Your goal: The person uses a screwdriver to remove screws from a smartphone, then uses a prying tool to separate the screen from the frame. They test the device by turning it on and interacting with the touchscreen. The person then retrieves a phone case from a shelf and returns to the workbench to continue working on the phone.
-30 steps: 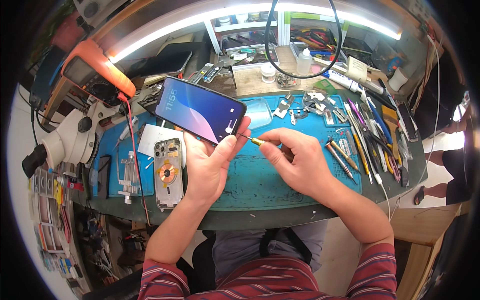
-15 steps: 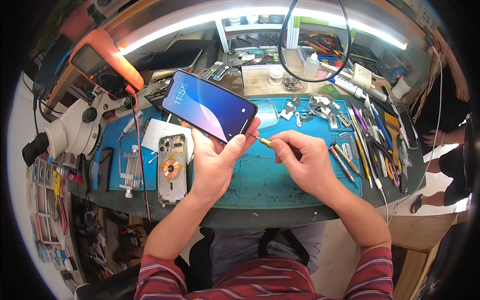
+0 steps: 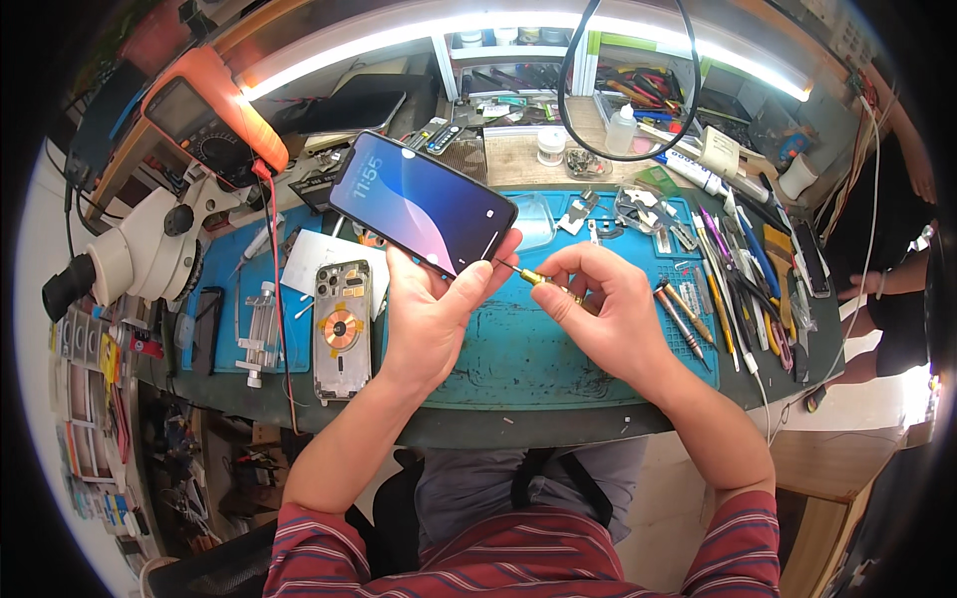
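Observation:
My left hand [image 3: 431, 309] grips a smartphone [image 3: 419, 204] by its lower end, tilted above the mat with its lit lock screen facing up. In my right hand [image 3: 603, 309] is a small precision screwdriver [image 3: 530, 276] with a brass-coloured handle, fingers closed round it. Its thin tip points at the phone's bottom edge, near my left fingertips; whether it touches a screw there is too small to tell. A detached phone back housing [image 3: 342, 334] with a round copper coil lies left of my left forearm.
A blue work mat [image 3: 518, 369] covers the bench. Two more screwdrivers [image 3: 686, 324] and many pens, tweezers and tools lie at right. An orange multimeter [image 3: 214, 120] and a white microscope [image 3: 140, 249] stand at left. A black cable loop [image 3: 565, 100] hangs ahead. Another person [image 3: 887, 279] is at far right.
My right fingers have shifted on the screwdriver, showing more of its handle. The phone stays in my left hand, nearly unmoved. The person at far right has shifted slightly.

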{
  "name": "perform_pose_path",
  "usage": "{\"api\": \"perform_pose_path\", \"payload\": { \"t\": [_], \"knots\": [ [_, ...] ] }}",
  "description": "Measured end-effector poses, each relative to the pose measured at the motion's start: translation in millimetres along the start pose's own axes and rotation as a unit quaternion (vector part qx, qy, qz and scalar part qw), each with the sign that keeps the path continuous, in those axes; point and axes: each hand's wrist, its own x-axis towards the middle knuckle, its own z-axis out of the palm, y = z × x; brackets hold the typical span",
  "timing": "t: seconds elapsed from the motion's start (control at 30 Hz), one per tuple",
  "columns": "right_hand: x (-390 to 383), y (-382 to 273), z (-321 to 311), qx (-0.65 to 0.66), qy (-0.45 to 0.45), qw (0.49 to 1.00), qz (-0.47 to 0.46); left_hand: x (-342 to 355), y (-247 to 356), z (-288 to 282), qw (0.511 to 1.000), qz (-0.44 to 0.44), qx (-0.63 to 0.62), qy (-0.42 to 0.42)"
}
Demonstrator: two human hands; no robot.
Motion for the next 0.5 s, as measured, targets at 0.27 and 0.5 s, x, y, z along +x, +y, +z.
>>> {"api": "perform_pose_path", "payload": {
  "t": [0.27, 0.5],
  "knots": [
    [-0.1, 1.1, 0.9, -0.014, -0.011, 0.999, 0.03, 0.3, -2.0, -2.3, 1.0, 0.005, -0.008, -0.004],
    [2.3, -5.5, -5.0, 0.059, -0.075, 0.981, 0.171, 0.3, -1.5, -3.4, 1.0, 0.017, -0.006, -0.006]
  ]
}}
